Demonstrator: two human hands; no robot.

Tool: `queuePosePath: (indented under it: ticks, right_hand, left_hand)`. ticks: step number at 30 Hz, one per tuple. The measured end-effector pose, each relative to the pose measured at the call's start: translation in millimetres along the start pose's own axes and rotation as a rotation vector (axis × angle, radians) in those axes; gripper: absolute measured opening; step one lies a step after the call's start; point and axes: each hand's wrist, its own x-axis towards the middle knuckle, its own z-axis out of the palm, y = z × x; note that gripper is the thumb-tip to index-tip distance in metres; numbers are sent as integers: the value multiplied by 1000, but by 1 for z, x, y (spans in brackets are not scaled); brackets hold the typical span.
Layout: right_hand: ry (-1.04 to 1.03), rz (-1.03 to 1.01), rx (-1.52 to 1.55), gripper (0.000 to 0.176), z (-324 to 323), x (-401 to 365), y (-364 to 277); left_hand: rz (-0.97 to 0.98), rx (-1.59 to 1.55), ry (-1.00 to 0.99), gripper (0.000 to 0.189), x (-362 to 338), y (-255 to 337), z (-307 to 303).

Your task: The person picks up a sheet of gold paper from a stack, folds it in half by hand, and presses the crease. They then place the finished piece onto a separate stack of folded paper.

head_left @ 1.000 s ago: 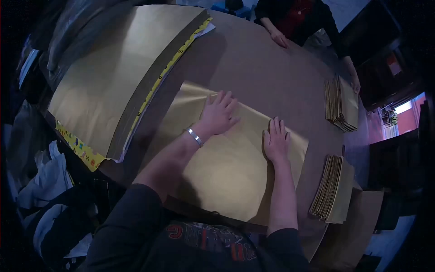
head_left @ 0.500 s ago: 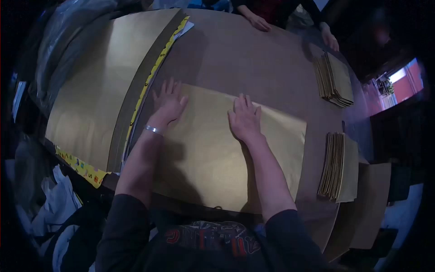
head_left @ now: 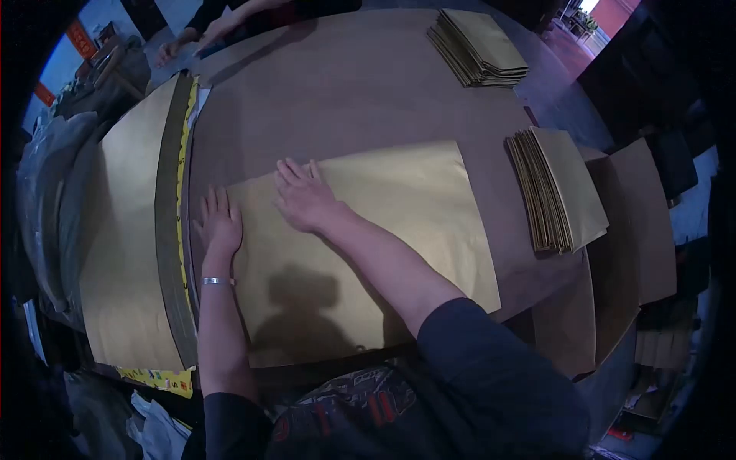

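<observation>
A large gold paper sheet [head_left: 399, 230] lies on the brown tabletop before me, faintly creased toward its right end. My left hand [head_left: 221, 227], with a silver bracelet on the wrist, lies flat at the sheet's far left corner, fingers extended. Along the far edge, close to that corner, my right hand [head_left: 305, 198] presses flat with its fingers stretched out and the thumb side raised a little. Neither hand grips anything. My forearms cross over the sheet, and a head shadow falls on its near part.
To the left lies a stack of gold sheets [head_left: 126, 230] with a yellow printed strip [head_left: 183, 184] along its side. Folded paper bundles stand on the right [head_left: 563, 184] and at the far right [head_left: 483, 50]. An open cardboard box [head_left: 636, 222] is beside the table. Another person's hands [head_left: 192, 46] are at the far left.
My view has turned to the right. My right hand has slid left along the sheet's far edge, nearer my left hand. The other person's hands have shifted and come together.
</observation>
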Motion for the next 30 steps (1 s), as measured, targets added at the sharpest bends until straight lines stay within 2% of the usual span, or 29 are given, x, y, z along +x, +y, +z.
queuePosePath:
  ticks: [1, 5, 11, 13, 17, 18, 20, 22, 25, 27, 28, 30]
  right_hand:
    - [-8, 8, 1, 59, -2, -7, 16]
    - [-59, 252, -68, 61, -49, -46, 65]
    - [10, 473, -177, 64, -71, -94, 143]
    - [40, 522, -158, 65, -73, -105, 162]
    - [27, 591, -277, 68, -87, -120, 178]
    - [36, 588, -297, 69, -87, -119, 178]
    - [92, 580, -314, 70, -82, -120, 179]
    - [133, 544, -355, 70, -66, -120, 194]
    - [110, 533, -371, 70, -70, -117, 191]
    - [122, 519, -390, 70, -72, -117, 188]
    - [125, 514, -399, 70, -73, -118, 185]
    - [124, 513, -406, 70, -72, -118, 185]
  left_hand:
    - [-5, 4, -8, 57, 1, -1, 3]
    - [15, -10, 2, 58, -1, 0, -1]
    - [40, 26, 37, 58, 8, -13, 20]
    - [72, -26, 84, 59, 9, -15, 22]
    - [59, -110, 35, 62, 18, -20, 20]
    - [120, -92, 85, 62, 31, -29, 23]
    - [295, -307, 112, 62, 49, -40, 10]
    - [334, -239, -59, 62, 41, -14, -42]
    - [394, -402, -158, 61, 67, -14, -46]
    - [274, -301, -259, 54, 67, -2, -58]
    - [278, -302, -274, 54, 72, -5, -56]
    - [113, -360, -317, 46, 86, -20, -49]
